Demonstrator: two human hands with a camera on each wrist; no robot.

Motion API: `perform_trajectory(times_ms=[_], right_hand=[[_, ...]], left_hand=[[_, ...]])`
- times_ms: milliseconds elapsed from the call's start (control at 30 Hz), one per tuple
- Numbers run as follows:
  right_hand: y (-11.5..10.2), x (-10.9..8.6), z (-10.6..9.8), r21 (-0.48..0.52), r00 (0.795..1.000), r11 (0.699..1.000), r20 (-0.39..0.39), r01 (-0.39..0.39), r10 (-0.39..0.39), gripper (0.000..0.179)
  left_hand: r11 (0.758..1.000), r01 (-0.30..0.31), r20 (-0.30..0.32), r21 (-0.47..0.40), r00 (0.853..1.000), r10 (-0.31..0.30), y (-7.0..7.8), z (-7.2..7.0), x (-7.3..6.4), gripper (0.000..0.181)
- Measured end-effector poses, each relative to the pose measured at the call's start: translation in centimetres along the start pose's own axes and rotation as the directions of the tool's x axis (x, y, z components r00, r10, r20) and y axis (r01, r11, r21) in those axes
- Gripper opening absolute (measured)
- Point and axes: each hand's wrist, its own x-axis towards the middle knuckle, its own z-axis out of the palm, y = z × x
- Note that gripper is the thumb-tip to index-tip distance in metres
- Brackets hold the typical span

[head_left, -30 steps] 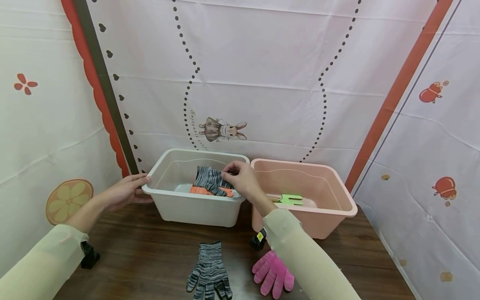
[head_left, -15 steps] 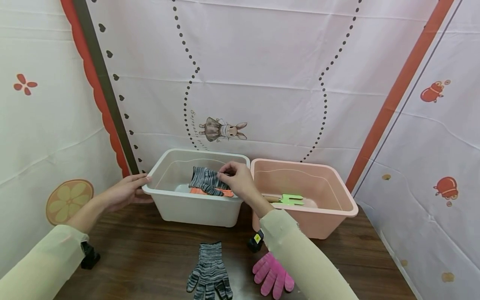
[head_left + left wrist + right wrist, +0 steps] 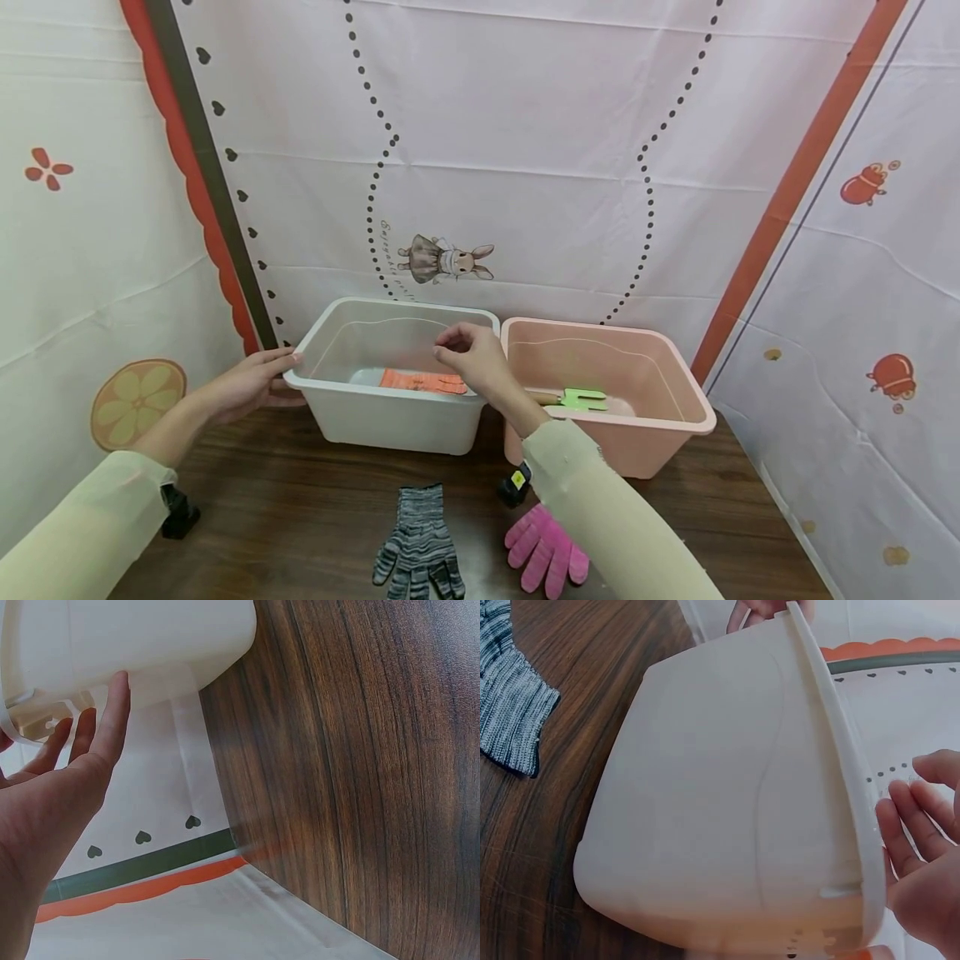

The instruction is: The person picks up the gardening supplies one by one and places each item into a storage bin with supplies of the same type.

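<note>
My left hand (image 3: 258,379) holds the corner of the white plastic bin (image 3: 390,419) at the rim, its other fingers along the outside in the left wrist view. Over the same bin's right side is my right hand (image 3: 476,360); its fingers are loosely bent and hold nothing, thumb apart from the fingertips in the right wrist view. Inside the bin lies an orange glove-like cloth (image 3: 420,382). The bin's front wall hides part of its floor, and the grey glove from the earlier frames is not visible there. Another grey striped glove (image 3: 418,537) lies on the table.
A pink bin (image 3: 615,442) stands against the white one's right side, with a green garden fork (image 3: 583,399) inside. A pink glove (image 3: 545,550) lies on the dark wooden table (image 3: 300,517), partly under my right forearm. Printed cloth walls surround the table.
My right hand shifted slightly left with a grey striped glove, then let it go inside the white bin. That glove has dropped out of sight; more orange cloth shows. My left hand stayed put.
</note>
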Motion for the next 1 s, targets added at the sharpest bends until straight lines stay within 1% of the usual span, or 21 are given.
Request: perform_trajectory(times_ms=[133,333,533,733,1000], right_hand=[[-0.7,-0.4,-0.3,-0.001,0.999,1.000,0.049,0.016,-0.016,0.012],[-1.3,-1.1,-0.8,-0.015,0.989,0.996,0.121,0.088,-0.086,0.019],[-1.3,-2.0,-1.4,-0.020,0.987,0.994,0.122,0.107,-0.104,0.019],[-1.3,-2.9,-1.9,0.000,0.985,0.993,0.127,0.120,-0.119,0.021],[-0.9,-3.7,-2.3,-0.017,0.982,0.991,0.133,0.134,-0.131,0.019]], left_hand=[[1.000,0.004,-0.006,-0.010,1.000,-0.004,0.0,0.0,-0.1,0.072],[1.000,0.011,-0.029,-0.002,1.000,-0.011,0.4,0.1,-0.2,0.073],[1.000,0.014,-0.027,0.003,1.000,-0.014,0.5,0.3,-0.1,0.073],[1.000,0.015,-0.028,-0.009,0.999,-0.015,0.1,0.1,-0.1,0.073],[1.000,0.010,-0.029,-0.009,1.000,-0.010,0.0,0.1,-0.1,0.074]])
